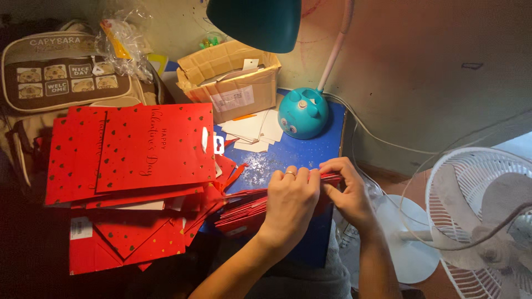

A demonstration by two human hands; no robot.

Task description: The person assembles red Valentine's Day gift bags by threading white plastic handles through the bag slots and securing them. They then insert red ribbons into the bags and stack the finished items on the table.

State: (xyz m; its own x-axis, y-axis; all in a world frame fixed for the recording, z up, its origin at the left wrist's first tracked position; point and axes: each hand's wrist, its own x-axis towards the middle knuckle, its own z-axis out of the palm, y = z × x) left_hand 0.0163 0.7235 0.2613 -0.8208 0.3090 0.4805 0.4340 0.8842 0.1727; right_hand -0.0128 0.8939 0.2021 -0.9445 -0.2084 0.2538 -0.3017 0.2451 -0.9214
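Both hands pinch the edge of a red paper stack [249,210] — the left hand [291,202] curled over its top, the right hand [346,191] nipping the far edge. The stack lies on the blue table [288,152], beside piled red gift bags [149,147] and a teal lamp base [302,113].

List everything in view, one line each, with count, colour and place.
red paper bags: a stack, red with small hearts, left of the table
folded red sheets: a pile, red, under the hands
white cards: several, white, beside the lamp base
cardboard box: one, brown, at the back
desk lamp: one, teal, back of the blue table
pouch: one, beige and brown, upper left
fan: one, white, right
left hand: on the red sheets
right hand: pinching the sheets' edge
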